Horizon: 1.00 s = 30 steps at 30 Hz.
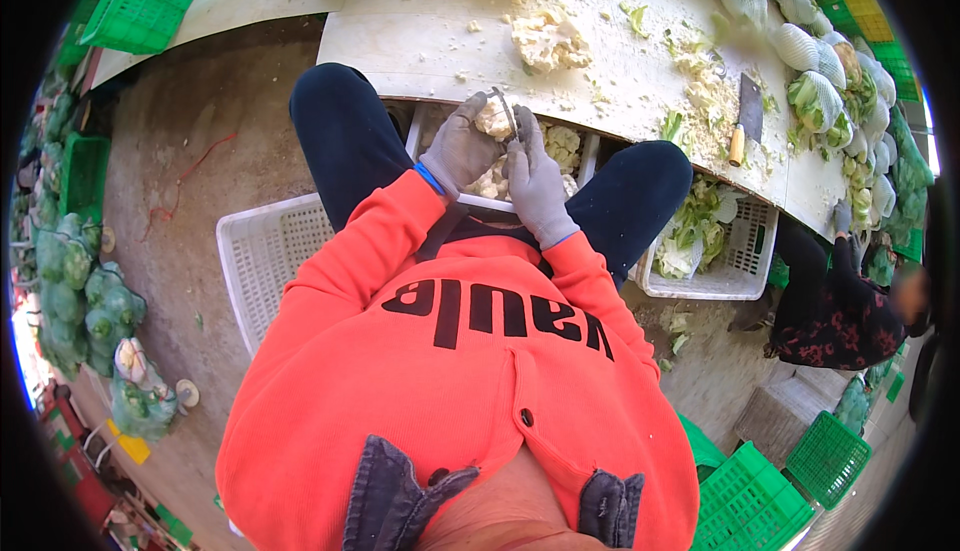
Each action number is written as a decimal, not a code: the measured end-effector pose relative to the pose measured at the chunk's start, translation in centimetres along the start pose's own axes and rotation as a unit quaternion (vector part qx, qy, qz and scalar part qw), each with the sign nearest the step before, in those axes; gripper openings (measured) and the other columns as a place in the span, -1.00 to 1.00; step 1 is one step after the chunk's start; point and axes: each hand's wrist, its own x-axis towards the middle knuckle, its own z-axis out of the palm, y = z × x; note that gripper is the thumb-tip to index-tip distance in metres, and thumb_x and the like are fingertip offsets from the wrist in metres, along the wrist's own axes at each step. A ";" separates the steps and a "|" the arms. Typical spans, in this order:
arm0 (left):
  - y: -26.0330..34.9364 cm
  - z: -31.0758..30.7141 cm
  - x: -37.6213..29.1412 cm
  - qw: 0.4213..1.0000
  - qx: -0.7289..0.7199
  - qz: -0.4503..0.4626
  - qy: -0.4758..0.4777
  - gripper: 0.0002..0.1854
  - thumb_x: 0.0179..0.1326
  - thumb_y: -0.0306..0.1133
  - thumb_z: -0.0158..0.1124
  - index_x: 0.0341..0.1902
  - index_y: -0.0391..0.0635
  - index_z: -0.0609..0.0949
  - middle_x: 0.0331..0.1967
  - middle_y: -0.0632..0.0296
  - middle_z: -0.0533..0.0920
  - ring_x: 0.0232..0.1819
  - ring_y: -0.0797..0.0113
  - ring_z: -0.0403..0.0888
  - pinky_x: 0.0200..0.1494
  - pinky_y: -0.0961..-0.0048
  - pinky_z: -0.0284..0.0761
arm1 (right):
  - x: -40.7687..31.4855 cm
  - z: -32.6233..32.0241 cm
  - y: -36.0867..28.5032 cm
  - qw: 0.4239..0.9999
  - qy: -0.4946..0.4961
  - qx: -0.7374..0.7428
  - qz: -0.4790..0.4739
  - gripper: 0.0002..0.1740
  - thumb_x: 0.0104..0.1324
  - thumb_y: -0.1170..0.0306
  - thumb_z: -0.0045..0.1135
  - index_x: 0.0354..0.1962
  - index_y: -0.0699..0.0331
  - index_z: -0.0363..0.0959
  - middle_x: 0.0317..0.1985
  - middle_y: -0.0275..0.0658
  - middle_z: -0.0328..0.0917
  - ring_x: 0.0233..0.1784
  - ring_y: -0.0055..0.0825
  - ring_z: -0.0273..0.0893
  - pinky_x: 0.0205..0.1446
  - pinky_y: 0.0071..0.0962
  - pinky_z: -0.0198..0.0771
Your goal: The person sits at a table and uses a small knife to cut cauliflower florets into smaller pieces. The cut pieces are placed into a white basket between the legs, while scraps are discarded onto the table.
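In my gloved left hand (463, 147) is a pale cauliflower piece (493, 118). My gloved right hand (538, 189) grips a small knife (507, 109), whose narrow, curved dark blade lies against the piece; the fingers hide its handle. Both hands are close together over a white plastic crate (412, 134) between my knees. Cauliflower florets (561, 147) fill part of that crate, partly hidden by my hands. Just beyond, on the worktable (450, 48), sits a trimmed cauliflower head (551, 40) among crumbs.
A cleaver (750, 109) with a wooden handle lies on the table's right side. Net-wrapped cauliflowers (796, 46) are piled behind it. A white crate (750, 281) of leaves stands right, another crate (277, 224) left. A co-worker (840, 318) sits at far right.
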 end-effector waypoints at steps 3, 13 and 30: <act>-0.4 0.5 0.1 0.998 0.043 0.012 0.033 -0.64 0.56 -0.19 0.02 0.25 -0.13 0.49 0.16 0.11 0.60 0.19 0.17 0.56 0.34 0.13 0.44 | 0.5 0.0 0.1 0.997 -0.026 -0.063 0.035 -0.28 0.52 0.26 -0.16 0.55 0.25 -0.08 -0.08 0.10 0.68 -0.09 0.12 0.65 -0.01 -0.01 0.49; -1.4 0.0 -0.9 0.994 0.092 0.062 0.022 -0.63 0.56 -0.26 0.01 0.28 -0.19 0.47 0.25 0.08 0.56 0.29 0.15 0.49 0.43 0.09 0.35 | 0.5 1.0 1.1 0.980 -0.025 -0.188 0.061 -0.27 0.55 0.23 -0.16 0.58 0.14 -0.14 -0.41 0.04 0.65 -0.36 -0.04 0.66 -0.21 -0.12 0.48; -0.9 -0.1 -2.5 0.942 0.319 -0.011 0.106 -0.69 0.36 -0.39 0.36 0.14 -0.10 0.60 0.02 0.21 0.67 0.03 0.29 0.68 0.08 0.27 0.67 | -1.2 -0.7 3.1 0.973 -0.083 0.148 0.154 -0.35 0.56 0.38 -0.10 0.54 0.13 0.03 -0.51 -0.41 0.41 -0.55 -0.67 0.30 -0.45 -0.58 0.25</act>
